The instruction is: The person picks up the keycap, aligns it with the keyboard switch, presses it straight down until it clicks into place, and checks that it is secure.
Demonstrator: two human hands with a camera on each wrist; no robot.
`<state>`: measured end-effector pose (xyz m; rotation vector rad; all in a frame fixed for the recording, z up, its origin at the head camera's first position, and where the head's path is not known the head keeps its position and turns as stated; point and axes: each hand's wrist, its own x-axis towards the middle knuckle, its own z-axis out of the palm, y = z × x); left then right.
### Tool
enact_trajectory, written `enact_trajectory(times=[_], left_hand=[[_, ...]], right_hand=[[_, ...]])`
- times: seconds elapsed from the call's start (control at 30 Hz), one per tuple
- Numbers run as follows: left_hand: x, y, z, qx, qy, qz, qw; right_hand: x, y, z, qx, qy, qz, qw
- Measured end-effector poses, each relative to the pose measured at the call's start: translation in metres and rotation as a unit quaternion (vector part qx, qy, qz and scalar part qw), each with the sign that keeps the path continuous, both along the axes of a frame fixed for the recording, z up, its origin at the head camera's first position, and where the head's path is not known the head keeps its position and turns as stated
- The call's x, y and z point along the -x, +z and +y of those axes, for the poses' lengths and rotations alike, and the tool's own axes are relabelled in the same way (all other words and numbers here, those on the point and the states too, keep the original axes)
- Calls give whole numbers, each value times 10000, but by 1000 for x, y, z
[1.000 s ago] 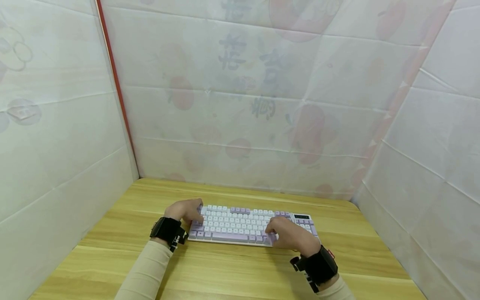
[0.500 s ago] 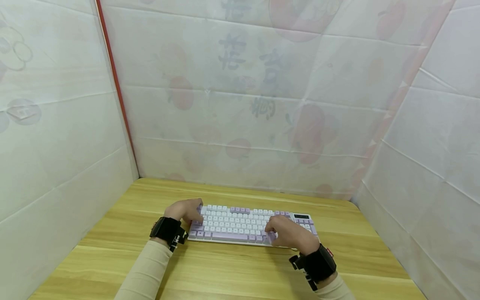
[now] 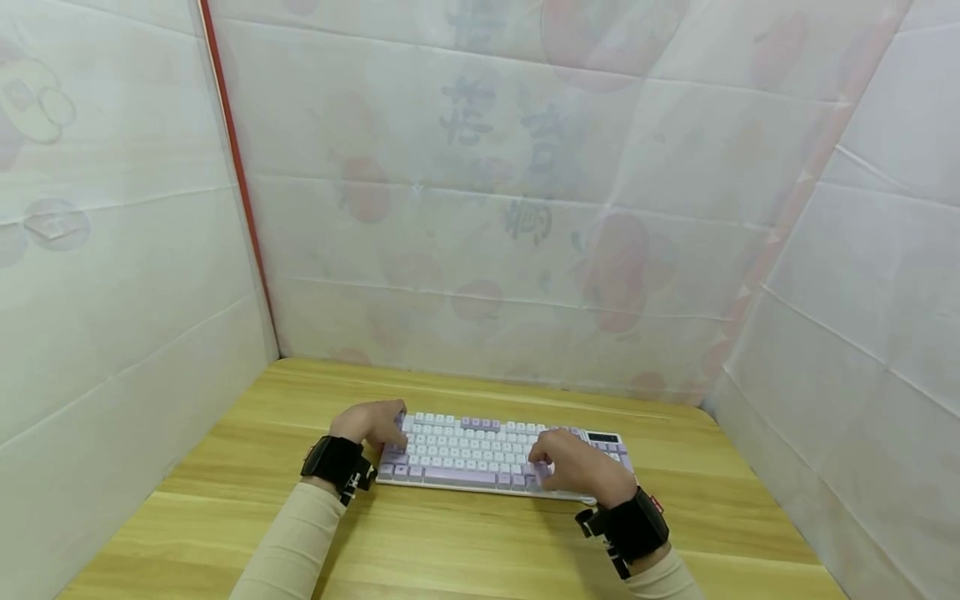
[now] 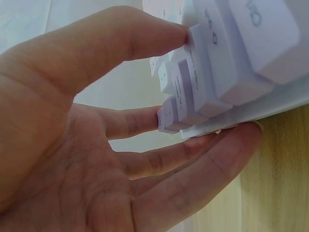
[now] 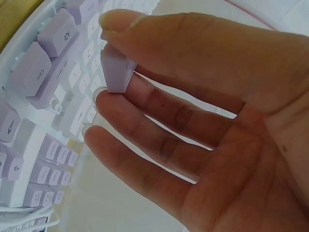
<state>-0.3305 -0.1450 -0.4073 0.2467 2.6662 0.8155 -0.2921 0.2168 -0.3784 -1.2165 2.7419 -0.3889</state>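
Observation:
A white and lilac keyboard point(image 3: 465, 454) lies on the wooden table. At its left end, my left hand point(image 3: 371, 421) grips it; in the left wrist view the thumb point(image 4: 154, 36) lies on the keys and the other fingers reach along the edge. My right hand point(image 3: 573, 462) is over the right part of the keyboard. Between its thumb and fingers it pinches a lilac keycap point(image 5: 116, 72), held apart from the board. Near the Ctrl key point(image 5: 31, 70), a bare switch point(image 5: 57, 100) shows among the keys.
White cable point(image 5: 29, 217) loops show beside the keyboard in the right wrist view. A small dark panel point(image 3: 603, 437) sits at the keyboard's upper right. White printed sheets point(image 3: 480, 208) enclose the wooden table point(image 3: 420, 550) at the back and both sides.
The right hand and wrist have shifted very slightly left. My left hand keeps its grip on the keyboard's left end. The head view has tilted a little.

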Motion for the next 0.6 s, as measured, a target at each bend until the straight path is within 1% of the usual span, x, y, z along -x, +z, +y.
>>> enact_trajectory(times=[0.1, 0.3, 0.47, 0.6], left_hand=[[0, 0, 0, -17, -3, -54, 10000], [-1, 2, -1, -16, 0, -35, 10000], [0, 1, -1, -49, 24, -13, 10000], [2, -2, -1, -2, 0, 12, 10000]], right_hand=[[0, 1, 1, -30, -13, 32, 10000], [0, 3, 3, -71, -142, 75, 9998], [1, 2, 2, -64, -162, 55, 9998], [2, 0, 2, -68, -255, -14, 9997]])
